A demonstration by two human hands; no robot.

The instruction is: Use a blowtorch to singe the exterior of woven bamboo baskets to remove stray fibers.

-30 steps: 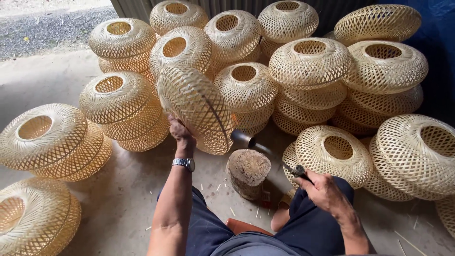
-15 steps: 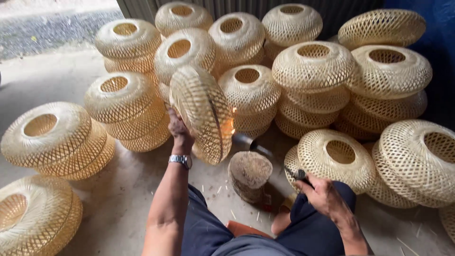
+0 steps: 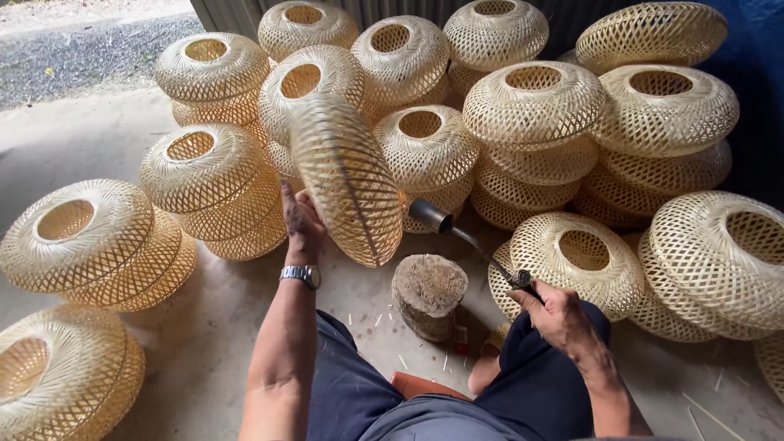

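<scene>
We work in an open-air basket-weaving workshop: stacked woven bamboo shades [image 3: 531,106] crowd the concrete floor [image 3: 73,139] around a wooden chopping block [image 3: 429,294].

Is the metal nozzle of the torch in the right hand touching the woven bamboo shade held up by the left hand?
Cannot tell. In the head view the metal torch nozzle sits right beside the edge of the woven bamboo shade, with neither contact nor gap plainly visible.

Pale concrete floor [image 3: 98,139] all over, dusty, with thin bamboo slivers [image 3: 709,412] scattered at lower right. Gravel strip [image 3: 90,53] across the upper left, lit by flat daylight. Grey corrugated metal wall [image 3: 229,12] along the top edge. Dark blue tarp [image 3: 755,57] hanging at upper right. Stacks of woven bamboo shades [image 3: 535,106] piled everywhere, left to right.
</scene>
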